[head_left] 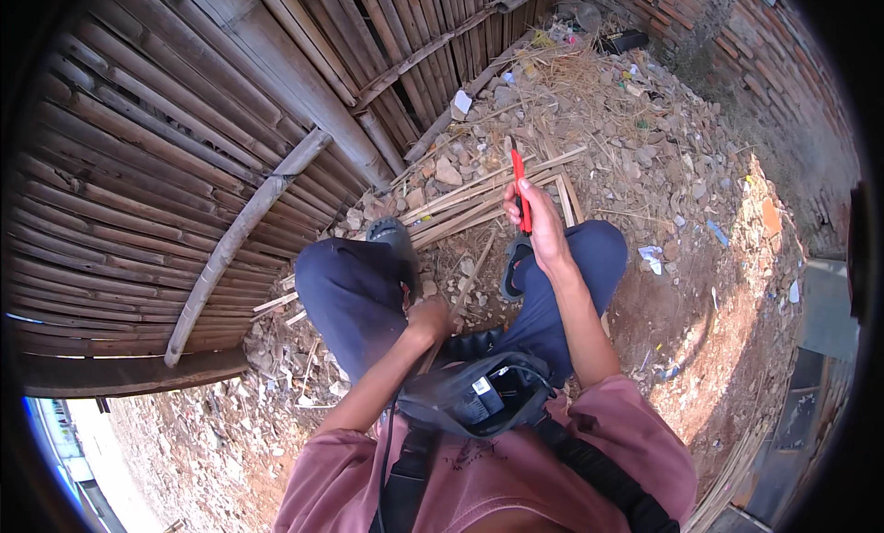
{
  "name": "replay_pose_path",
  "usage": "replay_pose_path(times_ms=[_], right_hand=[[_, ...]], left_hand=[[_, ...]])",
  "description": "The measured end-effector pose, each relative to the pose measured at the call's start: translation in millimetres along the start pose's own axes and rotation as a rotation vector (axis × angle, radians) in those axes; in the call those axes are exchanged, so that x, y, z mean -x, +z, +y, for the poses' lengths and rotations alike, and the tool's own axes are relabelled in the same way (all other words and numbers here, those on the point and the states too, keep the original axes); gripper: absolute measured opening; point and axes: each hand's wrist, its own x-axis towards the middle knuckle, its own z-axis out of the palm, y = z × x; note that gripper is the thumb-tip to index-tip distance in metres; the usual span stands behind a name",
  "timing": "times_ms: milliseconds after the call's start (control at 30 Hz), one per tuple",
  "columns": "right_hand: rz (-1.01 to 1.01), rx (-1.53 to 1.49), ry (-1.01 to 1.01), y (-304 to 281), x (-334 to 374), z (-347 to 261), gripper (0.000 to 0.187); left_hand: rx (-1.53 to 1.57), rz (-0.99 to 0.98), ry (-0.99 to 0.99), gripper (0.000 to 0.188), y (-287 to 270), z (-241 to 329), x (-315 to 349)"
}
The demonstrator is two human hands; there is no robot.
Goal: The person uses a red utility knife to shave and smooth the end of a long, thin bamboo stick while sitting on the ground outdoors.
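Note:
In my right hand (543,222), closed and raised above my right knee, is a red-handled knife (519,181) that looks like a box cutter; its tip points away from me. Lower down, between my knees, my left hand (433,319) is closed around a thin bamboo strip (473,273). The strip slants from near my chest up toward my feet, and the knife is apart from it. Beyond my feet lies a loose pile of split bamboo strips (460,209) on the rubble.
A bamboo slat wall (138,192) with a round pole (230,243) rises close on my left. Stony ground with litter (635,155) stretches ahead to a brick wall (783,63). An open black pouch (474,395) hangs at my chest. Straw (571,72) lies farther off.

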Motion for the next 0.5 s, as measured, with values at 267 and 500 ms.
replay_pose_path(times_ms=[267, 500], right_hand=[[0.055, -0.148, -0.036, -6, 4, -1, 0.033], [0.049, -0.128, -0.034, -4, 4, -3, 0.033]], left_hand=[[-0.004, -0.097, 0.14, 0.035, -5, -1, -11], [-0.055, -0.082, 0.105, 0.034, 25, 4, -12]])
